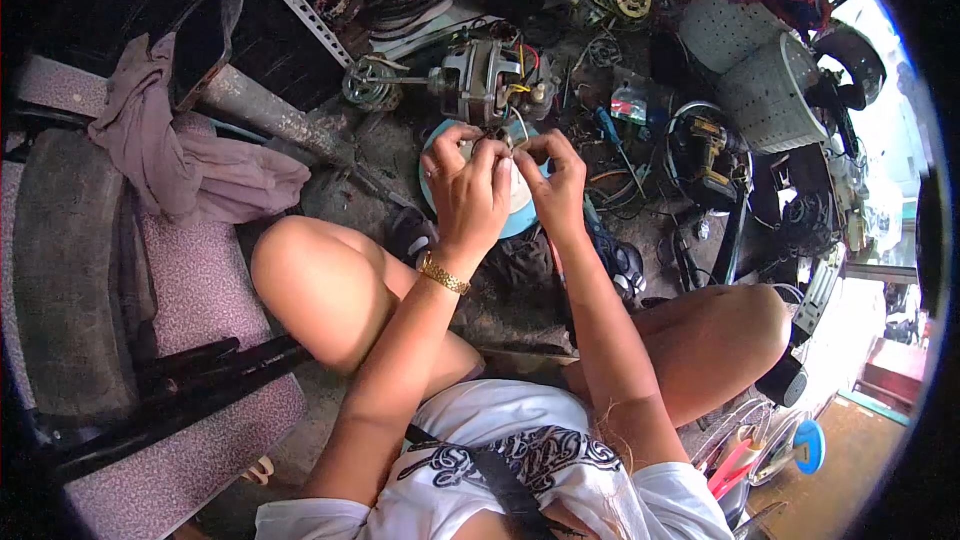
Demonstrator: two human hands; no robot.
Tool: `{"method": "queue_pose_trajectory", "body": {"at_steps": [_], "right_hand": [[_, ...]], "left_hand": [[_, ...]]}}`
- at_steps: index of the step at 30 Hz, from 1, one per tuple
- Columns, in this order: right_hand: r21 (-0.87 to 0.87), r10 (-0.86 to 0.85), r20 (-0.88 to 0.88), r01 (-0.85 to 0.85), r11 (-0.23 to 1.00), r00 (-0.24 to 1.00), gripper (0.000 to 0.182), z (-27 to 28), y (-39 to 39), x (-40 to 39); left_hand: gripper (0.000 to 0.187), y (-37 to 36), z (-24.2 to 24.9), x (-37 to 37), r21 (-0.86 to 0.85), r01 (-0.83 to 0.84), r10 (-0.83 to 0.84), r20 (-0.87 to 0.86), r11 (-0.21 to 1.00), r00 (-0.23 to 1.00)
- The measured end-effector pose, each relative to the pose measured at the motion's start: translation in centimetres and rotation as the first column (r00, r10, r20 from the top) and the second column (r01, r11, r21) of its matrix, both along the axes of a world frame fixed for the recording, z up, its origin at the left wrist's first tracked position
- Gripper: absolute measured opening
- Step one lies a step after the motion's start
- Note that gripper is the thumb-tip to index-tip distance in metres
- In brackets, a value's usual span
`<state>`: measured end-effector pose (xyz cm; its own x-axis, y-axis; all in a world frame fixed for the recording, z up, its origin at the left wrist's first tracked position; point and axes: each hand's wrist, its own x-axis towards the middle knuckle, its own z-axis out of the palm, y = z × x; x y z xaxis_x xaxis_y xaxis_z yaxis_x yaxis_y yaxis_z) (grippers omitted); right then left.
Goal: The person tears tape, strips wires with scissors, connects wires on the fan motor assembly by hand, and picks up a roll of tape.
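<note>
Both hands meet above a round blue and white disc (519,218) on the floor. My left hand (468,185), with a gold watch (444,274) on its wrist, has its fingers pinched on a small part too hidden to name. Close on its right, my right hand (553,183) pinches at the same spot, near a thin white wire (521,123). Just beyond the fingertips lies an electric motor (480,77) with copper-coloured and metal parts, a long shaft pointing left, and red and yellow wires.
A yellow and black power drill (712,155) lies at the right, with a blue-handled screwdriver (612,130) nearer the hands. Perforated white baskets (770,90) stand behind. On the left are a rusty metal tube (270,112), a draped cloth (190,160) and a speckled bench (195,290).
</note>
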<state>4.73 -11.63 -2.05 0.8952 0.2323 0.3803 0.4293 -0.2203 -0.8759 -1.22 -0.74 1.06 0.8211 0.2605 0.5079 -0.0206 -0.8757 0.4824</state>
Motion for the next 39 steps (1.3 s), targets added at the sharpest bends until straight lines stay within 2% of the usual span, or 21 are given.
{"method": "queue_pose_trajectory", "body": {"at_steps": [2, 3, 4, 6, 7, 8, 10, 13, 16, 20, 24, 26, 30, 32, 33, 35, 36, 38, 39], "right_hand": [[0.089, -0.006, -0.215, 0.026, 0.996, 0.977, 0.007, -0.1, -0.1, -0.7], [0.163, 0.048, -0.283, -0.001, 0.987, 0.958, 0.01, -0.6, -0.1, -0.9], [0.163, 0.048, -0.283, -0.001, 0.987, 0.958, 0.01, -1.1, -0.1, -1.0], [0.388, 0.104, -0.298, 0.021, 0.921, 0.949, 0.015, -1.3, 0.0, -1.2], [0.223, 0.047, -0.224, 0.004, 0.975, 0.973, 0.014, -0.9, -0.4, -1.2], [0.225, 0.047, -0.223, 0.004, 0.974, 0.974, 0.014, -0.7, -0.5, -1.1], [0.035, -0.02, -0.151, 0.025, 0.999, 0.988, 0.012, -0.4, -0.5, -0.7], [0.077, 0.025, -0.121, -0.016, 0.997, 0.992, 0.011, -0.4, -0.7, -0.2], [0.075, 0.065, -0.088, -0.058, 0.996, 0.994, 0.011, -0.4, -1.0, -0.1], [0.081, 0.096, -0.081, -0.09, 0.993, 0.992, 0.011, -0.4, -1.1, 0.2], [0.068, 0.09, -0.065, -0.086, 0.994, 0.994, 0.014, -0.1, -1.1, 0.5], [-0.079, 0.003, 0.007, -0.003, 0.997, 1.0, 0.015, 0.4, -1.0, 0.6], [-0.086, -0.035, 0.096, 0.044, 0.995, 0.995, 0.014, 0.7, -0.5, 0.9], [0.167, -0.078, -0.158, 0.105, 0.98, 0.984, 0.014, 1.6, 0.3, 0.2], [0.168, -0.078, -0.155, 0.104, 0.98, 0.985, 0.014, 1.2, 0.2, 0.2], [0.014, -0.087, -0.022, 0.087, 0.996, 0.996, 0.016, -0.2, -0.1, 0.2], [0.013, -0.089, -0.024, 0.09, 0.996, 0.996, 0.016, -0.4, -0.1, 0.1], [-0.023, -0.088, 0.225, 0.096, 0.995, 0.97, 0.018, -0.8, 0.1, 0.0], [-0.047, -0.074, 0.128, 0.08, 0.996, 0.989, 0.018, -0.4, 0.0, -0.5]], "left_hand": [[0.012, -0.2, -0.3, -0.1, -0.022, -0.023, 0.023, 0.005, 0.999, 1.0], [0.013, -0.2, -0.4, -0.2, -0.024, 0.001, -0.001, 0.001, 1.0, 1.0], [0.016, -0.2, -0.4, -0.3, -0.025, 0.025, -0.025, -0.003, 0.999, 1.0], [0.018, 0.2, -0.6, -0.2, -0.025, 0.041, -0.041, 0.0, 0.999, 0.999], [0.021, 0.3, -0.7, -0.2, -0.025, 0.059, -0.059, 0.005, 0.998, 0.998], [0.021, 0.5, -0.7, -0.3, -0.023, 0.06, -0.06, 0.006, 0.998, 0.998], [0.016, 0.6, -0.2, -0.3, -0.01, 0.073, -0.073, -0.056, 0.997, 0.996], [0.009, 0.6, -0.1, 0.2, -0.006, -0.011, 0.011, 0.031, 1.0, 0.999], [0.014, 0.4, 0.1, 0.3, -0.011, -0.061, 0.061, 0.0, 0.998, 0.998], [0.017, 0.7, 0.2, 0.4, 0.025, -0.032, 0.031, 0.014, 0.999, 0.999], [0.017, 0.7, 0.2, 0.6, 0.051, 0.014, -0.017, 0.05, 0.999, 0.999], [0.016, 0.5, 0.0, 0.6, 0.047, 0.018, -0.02, 0.058, 0.999, 0.998], [0.016, 0.1, -0.4, 1.0, 0.048, 0.02, -0.022, 0.045, 0.999, 0.999], [0.016, 0.1, -0.4, 1.0, 0.019, 0.017, -0.018, 0.074, 1.0, 0.997], [0.016, 0.1, -0.4, 1.0, 0.02, 0.017, -0.018, 0.077, 1.0, 0.997], [0.015, -0.1, -0.5, 0.7, -0.008, -0.026, 0.026, 0.074, 1.0, 0.997], [0.015, -0.2, -0.5, 0.5, -0.009, -0.024, 0.024, 0.072, 1.0, 0.997], [0.015, -0.6, -0.4, 0.2, -0.03, -0.098, 0.1, 0.046, 0.995, 0.994], [0.015, -0.6, -0.4, 0.0, -0.028, -0.101, 0.102, 0.043, 0.995, 0.994]]}}
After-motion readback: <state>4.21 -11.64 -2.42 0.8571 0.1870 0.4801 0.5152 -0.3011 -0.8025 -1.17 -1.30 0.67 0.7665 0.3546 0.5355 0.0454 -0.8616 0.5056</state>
